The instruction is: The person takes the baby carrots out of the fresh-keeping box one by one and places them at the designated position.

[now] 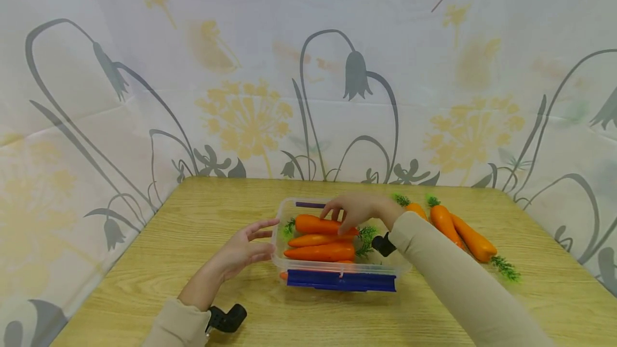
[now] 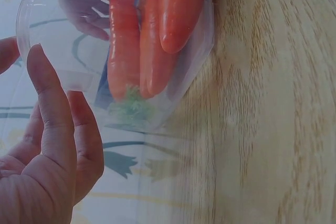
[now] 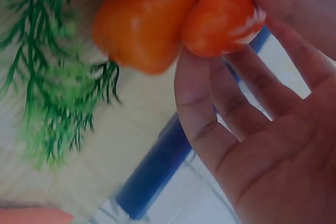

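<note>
A clear plastic container (image 1: 278, 240) with blue clips holds several orange carrots with green tops. Over its inside, my right hand (image 1: 356, 209) pinches the rearmost carrot (image 1: 308, 224) between thumb and fingers. The right wrist view shows that carrot's thick end (image 3: 218, 24) at the fingertips, against another carrot (image 3: 136, 35). At the container's left end, my left hand (image 1: 243, 250) has its fingers extended along the outside of the wall. In the left wrist view, its fingertips (image 2: 38, 59) are at the clear rim; firm contact is hard to tell.
To the right of the container, several more carrots (image 1: 443, 221) lie on the wooden table (image 1: 231, 197), their green tops pointing different ways. A blue clip (image 1: 342, 280) hangs along the container's near side. Behind the table hangs a flower-patterned cloth (image 1: 250, 42).
</note>
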A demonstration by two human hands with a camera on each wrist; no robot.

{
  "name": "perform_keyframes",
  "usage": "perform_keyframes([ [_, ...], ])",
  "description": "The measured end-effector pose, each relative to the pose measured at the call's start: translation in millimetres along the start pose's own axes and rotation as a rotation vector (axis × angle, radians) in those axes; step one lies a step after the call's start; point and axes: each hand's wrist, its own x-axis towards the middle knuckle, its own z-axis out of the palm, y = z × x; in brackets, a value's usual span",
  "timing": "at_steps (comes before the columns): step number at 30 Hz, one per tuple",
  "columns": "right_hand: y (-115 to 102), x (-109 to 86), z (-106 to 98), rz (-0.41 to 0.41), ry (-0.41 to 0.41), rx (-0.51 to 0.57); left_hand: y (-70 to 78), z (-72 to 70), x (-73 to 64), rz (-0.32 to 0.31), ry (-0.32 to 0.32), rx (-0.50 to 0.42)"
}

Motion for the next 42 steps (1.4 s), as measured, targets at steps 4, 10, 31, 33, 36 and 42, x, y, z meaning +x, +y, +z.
perform_keyframes([
  [4, -4.4, 2.2, 2.0, -0.006, -0.051, -0.037, -0.8, -0.1, 0.7, -0.001, -0.001, -0.002],
  [10, 1.5, -3.4, -2.0, 0.014, -0.125, -0.004, -1.7, -0.8, 1.4, 0.003, -0.001, -0.001],
  [31, -4.6, -18.6, -1.8, -0.033, -0.101, -0.038, -2.1, -1.4, 1.6, 0.006, 0.005, 0.018],
  [33, -5.1, -23.3, -4.9, -0.049, -0.073, -0.035, -2.7, -1.7, 1.9, 0.007, 0.005, 0.016],
  [36, -5.0, -30.8, -9.3, -0.089, -0.029, -0.035, -3.0, -1.5, 2.2, 0.006, 0.006, 0.011],
  [42, -4.0, -46.6, -16.0, -0.118, 0.012, -0.002, -2.6, -1.2, 1.9, 0.002, 0.009, 0.013],
])
